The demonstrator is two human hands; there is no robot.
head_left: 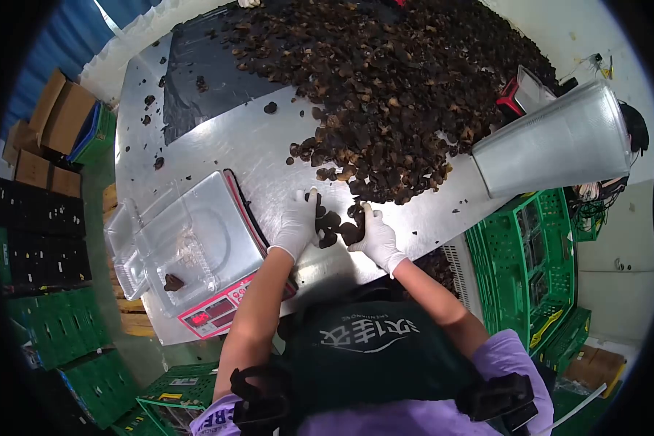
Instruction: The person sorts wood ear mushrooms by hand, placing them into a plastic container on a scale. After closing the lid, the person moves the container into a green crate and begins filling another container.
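Note:
Dark brown mushroom pieces (pixel 330 228), probably wood ear fungus, lie in a small cluster between my two gloved hands on the metal table. My left hand (pixel 298 222), in a white glove, has its fingers curled against the cluster's left side. From the right, my right hand (pixel 378 238), also gloved in white, pinches dark pieces between thumb and fingers. A large mushroom heap (pixel 392 94) spreads just beyond my hands. To the left, an open clear plastic clamshell box (pixel 168 243) rests on a digital scale (pixel 221 309), with a brown piece inside.
A tall stack of clear plastic boxes (pixel 552 142) leans at the right table edge. Green crates (pixel 519 269) stand below it. Black plastic sheeting (pixel 196 83) covers the table's far left. More crates (pixel 62 327) and cardboard boxes (pixel 62 116) stand on the left.

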